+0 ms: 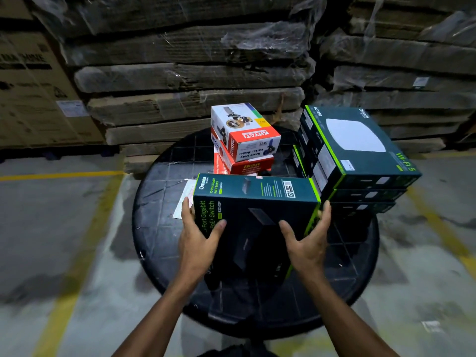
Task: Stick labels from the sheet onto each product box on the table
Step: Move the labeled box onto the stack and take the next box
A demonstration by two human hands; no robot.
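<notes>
switch box point(257, 202) gripped at both ends by left hand point(198, 235) & right hand point(309, 240), fingers clamped on it, held over bench point(154, 228), label sheet point(184, 199) partly hidden behind

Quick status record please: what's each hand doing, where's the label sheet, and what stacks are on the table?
left hand: grips left side of switch box
right hand: grips right side of switch box
switch box: tilted up at table's near middle
label sheet: flat on table, left of and partly behind switch box
Wi-Fi boxes: stacked at right
sealer boxes: stacked at rear centre
</notes>
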